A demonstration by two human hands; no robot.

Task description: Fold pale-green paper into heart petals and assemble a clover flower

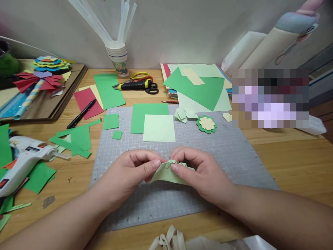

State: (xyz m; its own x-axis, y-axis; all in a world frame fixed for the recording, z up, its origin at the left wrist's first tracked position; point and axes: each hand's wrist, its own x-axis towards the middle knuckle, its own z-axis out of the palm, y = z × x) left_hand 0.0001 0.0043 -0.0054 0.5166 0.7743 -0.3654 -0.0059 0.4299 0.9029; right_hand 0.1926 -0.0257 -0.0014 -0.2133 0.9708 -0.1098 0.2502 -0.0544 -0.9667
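Your hands at work over the mat (125,201), near the front edge of the counter (293,159). Your left hand (131,173) has a narrow grip, thumb and fingers pinching the left end of the folded paper (166,176). Your right hand (205,173) grips the same piece farther right, thumb on its near face. The paper is pale green, with small folds along its upper edge, and is held between your hands above the mat. Beyond it, a pale square (159,128) overlaps a green sheet (137,119); a rosette (207,124) lies toward the mat's far right corner. At the counter's back edge stand the cups (120,64); scissors (152,89) lie just in front. The glue gun (28,151) rests on the counter's left side, among scraps (39,177).
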